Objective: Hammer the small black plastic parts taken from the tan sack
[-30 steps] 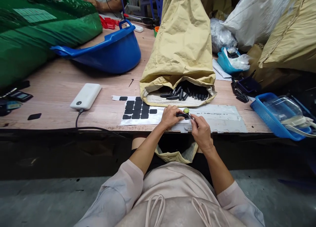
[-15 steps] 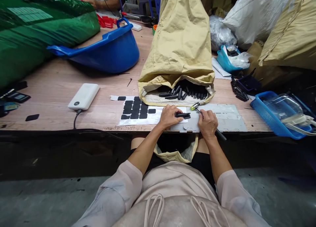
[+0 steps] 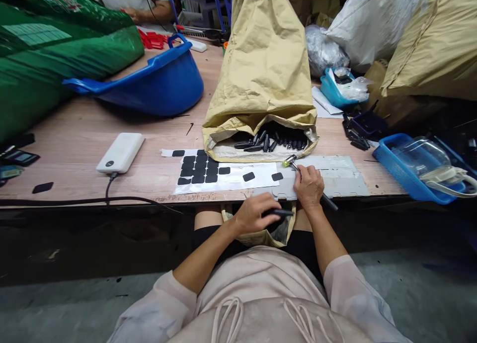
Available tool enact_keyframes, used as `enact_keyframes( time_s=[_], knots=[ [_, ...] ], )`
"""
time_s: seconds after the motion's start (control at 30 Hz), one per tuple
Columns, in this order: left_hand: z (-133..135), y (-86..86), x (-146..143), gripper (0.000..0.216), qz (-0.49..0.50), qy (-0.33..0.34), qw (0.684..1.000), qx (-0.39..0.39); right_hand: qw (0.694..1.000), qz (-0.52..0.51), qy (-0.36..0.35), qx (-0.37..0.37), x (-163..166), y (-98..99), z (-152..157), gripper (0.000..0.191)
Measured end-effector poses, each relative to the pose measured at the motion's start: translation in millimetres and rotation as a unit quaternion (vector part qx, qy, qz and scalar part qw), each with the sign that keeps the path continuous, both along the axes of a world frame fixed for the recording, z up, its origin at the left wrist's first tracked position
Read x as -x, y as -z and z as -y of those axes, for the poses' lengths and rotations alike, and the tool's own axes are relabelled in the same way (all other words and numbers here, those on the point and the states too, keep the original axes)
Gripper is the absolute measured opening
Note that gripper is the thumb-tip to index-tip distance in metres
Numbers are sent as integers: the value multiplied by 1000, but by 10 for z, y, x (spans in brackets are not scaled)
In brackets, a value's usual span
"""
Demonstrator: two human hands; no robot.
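Note:
Over the open mouth of a lined bag [image 3: 278, 241] on my lap, my left hand [image 3: 257, 214] grips a slim black plastic piece [image 3: 283, 212]; the hand is slightly blurred. My right hand [image 3: 310, 186] rests at the table edge, wrapped around a small hammer [image 3: 289, 160] with a yellow-tipped head and dark handle end. Beneath the hammer lies a grey board [image 3: 339, 176]. To its left, a white sheet [image 3: 238, 183] bears several black rounded patches [image 3: 200, 166]. Behind it, a yellow sack [image 3: 264, 79] lies with its mouth towards me, several black pieces [image 3: 266, 144] inside.
On the left are a white power bank [image 3: 121, 153] with a black cable [image 3: 108, 191], a blue basin [image 3: 164, 87] and a green sack [image 3: 55, 64]. A blue basket [image 3: 402, 174] sits at right. Across the table, another person's arm [image 3: 154, 12] is near red pieces [image 3: 152, 40].
My left hand has moved off the board, down towards me over the lap bag, carrying the black piece. My right hand keeps the hammer in about the same place.

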State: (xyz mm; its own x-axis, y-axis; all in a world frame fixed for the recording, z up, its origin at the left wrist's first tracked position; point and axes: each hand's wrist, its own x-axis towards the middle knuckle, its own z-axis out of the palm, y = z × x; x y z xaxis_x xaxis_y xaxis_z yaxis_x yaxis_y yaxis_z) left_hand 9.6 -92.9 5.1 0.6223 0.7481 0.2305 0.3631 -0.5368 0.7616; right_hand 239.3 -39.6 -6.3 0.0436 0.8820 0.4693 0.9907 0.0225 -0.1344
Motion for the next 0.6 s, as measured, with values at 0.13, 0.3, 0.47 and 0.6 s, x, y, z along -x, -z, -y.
enact_keyframes(
  time_s=[0.13, 0.3, 0.47, 0.6],
  knots=[
    [310, 415, 57, 23, -122, -20, 990, 67, 1000, 5, 1, -11, 4, 11, -5, 27],
    [247, 589, 112, 26, -261, -81, 950, 149, 1000, 17, 0, -22, 1, 14, -5, 27],
    [-54, -53, 106, 23, -66, 83, 985, 138, 1000, 16, 0, -18, 0, 8, -2, 27],
    [-758, -367, 235, 27, 19, -174, 984, 20, 1000, 4, 0, -1, 10, -7, -2, 28]
  ],
)
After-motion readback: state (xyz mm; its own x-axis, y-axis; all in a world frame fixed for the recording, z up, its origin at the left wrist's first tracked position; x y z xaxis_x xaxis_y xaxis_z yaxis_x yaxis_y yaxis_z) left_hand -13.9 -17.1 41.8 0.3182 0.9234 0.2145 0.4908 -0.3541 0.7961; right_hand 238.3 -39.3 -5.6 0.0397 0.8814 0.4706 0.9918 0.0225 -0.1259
